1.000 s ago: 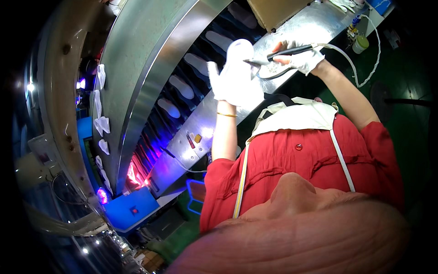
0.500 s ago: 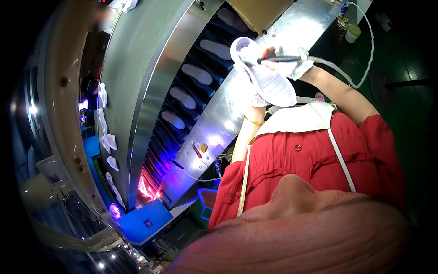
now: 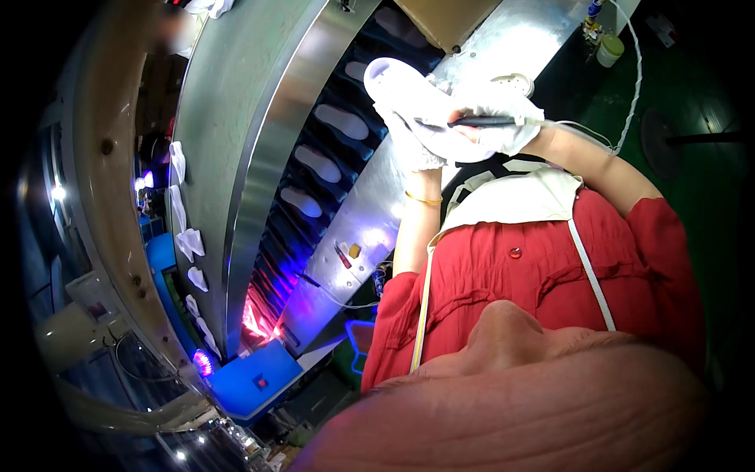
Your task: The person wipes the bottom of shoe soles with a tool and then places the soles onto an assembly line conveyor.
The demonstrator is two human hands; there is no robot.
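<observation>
My left hand (image 3: 417, 151), in a white glove, grips a white shoe sole (image 3: 391, 85) from its near left side. The sole is tilted over the metal ledge, its raised rim facing up at the far end; glare washes out its middle. In my right hand (image 3: 503, 118), also gloved in white with bare fingertips, is a black pen-like brush (image 3: 486, 122) with a thin pale hose (image 3: 578, 126) running off its back end. The brush's tip points left at the near part of the sole. Some fingers of both hands are lost in the bright light.
A conveyor (image 3: 340, 122) carries a row of white soles left of the metal ledge (image 3: 370, 189). A round white dish (image 3: 517, 82) sits beyond my right hand. On the ledge lie a red-handled tool (image 3: 343, 256) and a yellow block (image 3: 355, 251). A cardboard box (image 3: 448, 20) stands at the far end.
The sole has shifted left and turned, with my left hand moving along. My right hand and the brush have come slightly nearer. The round white dish now shows behind it.
</observation>
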